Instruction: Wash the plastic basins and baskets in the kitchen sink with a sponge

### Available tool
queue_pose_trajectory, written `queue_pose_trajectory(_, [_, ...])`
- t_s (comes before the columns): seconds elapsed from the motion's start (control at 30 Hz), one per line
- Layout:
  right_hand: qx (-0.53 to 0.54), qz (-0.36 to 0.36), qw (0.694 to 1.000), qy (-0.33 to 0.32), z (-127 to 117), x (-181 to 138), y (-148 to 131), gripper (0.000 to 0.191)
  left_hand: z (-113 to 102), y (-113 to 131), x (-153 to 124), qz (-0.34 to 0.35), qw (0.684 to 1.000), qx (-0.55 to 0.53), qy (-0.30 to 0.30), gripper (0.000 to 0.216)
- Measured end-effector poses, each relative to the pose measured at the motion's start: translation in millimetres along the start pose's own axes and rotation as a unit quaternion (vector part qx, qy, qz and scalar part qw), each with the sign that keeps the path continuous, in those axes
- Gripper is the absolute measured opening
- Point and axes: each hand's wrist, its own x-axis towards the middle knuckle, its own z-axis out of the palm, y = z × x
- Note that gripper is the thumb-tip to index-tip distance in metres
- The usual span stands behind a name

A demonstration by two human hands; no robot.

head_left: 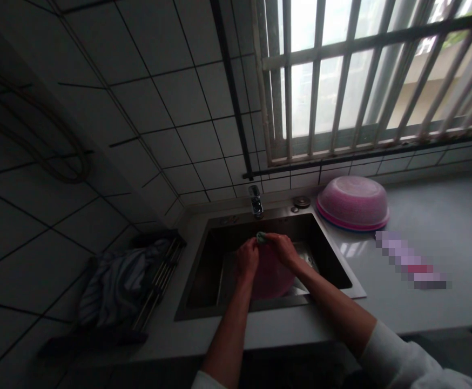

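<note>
Both my hands are over the steel sink [343, 273], close together below the faucet [255, 202]. Fingers of my left hand [247, 255] are curled at the near left of a small greenish cloth [261, 237]. From the other side, my right hand [283, 247] pinches the same cloth, which looks bunched up between the two hands. Beneath them a pink basin [274, 278] sits in the sink, partly hidden by my hands and forearms. What the basin holds is too dark to make out.
An upturned pink basin [353, 202] rests on the counter right of the sink. A sink strainer [301, 201] lies by the rim. On the left stands a metal rack [161, 283] with a striped cloth [114, 286]. A blurred-out item [408, 259] lies on the right counter.
</note>
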Motion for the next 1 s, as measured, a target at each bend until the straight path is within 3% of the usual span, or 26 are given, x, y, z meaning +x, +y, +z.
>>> queue_pose_trajectory(0.07, [0.029,0.043,0.998,0.031,-4.4,2.6,9.3,0.031,-2.1,-3.5,0.2,-0.011,1.0,-0.006,0.002,0.029])
queue_pose_trajectory(0.2, [0.02,0.123,0.978,0.169,-24.8,6.5,27.7,0.026,-2.1,-10.0,1.6,-0.05,0.998,-0.015,0.028,0.029])
queue_pose_trajectory(0.33, [0.055,0.135,0.956,0.254,-34.0,6.8,20.2,0.043,2.0,-12.0,2.5,-0.043,0.998,-0.018,0.032,0.028])
queue_pose_trajectory(0.4, [0.081,0.123,0.961,0.235,-30.9,5.2,8.5,0.052,2.2,-11.9,2.3,-0.037,0.999,-0.018,0.026,0.027])
queue_pose_trajectory(0.5, [0.093,0.059,0.982,0.153,-23.4,2.1,-4.3,0.04,0.0,-11.2,1.6,-0.036,0.999,-0.021,0.021,0.028])
queue_pose_trajectory(0.6, [0.052,0.003,0.993,0.106,-19.3,0.3,-1.6,0.023,-2.4,-8.7,0.9,-0.027,0.999,-0.035,0.021,0.028])
queue_pose_trajectory(0.7, [-0.01,0.014,0.996,0.09,-17.2,-1.0,9.9,0.023,-3.2,-4.9,0.6,-0.011,0.998,-0.048,0.026,0.026])
queue_pose_trajectory(0.87, [-0.077,-0.014,0.996,0.051,-7.0,-5.5,14.9,0.043,-3.2,-2.5,0.5,-0.021,0.998,-0.053,0.029,0.026])
queue_pose_trajectory(1.0, [-0.028,-0.033,0.997,0.068,-6.4,-4.8,7.8,0.064,-3.8,-4.8,1.1,-0.048,0.998,-0.047,0.023,0.026])
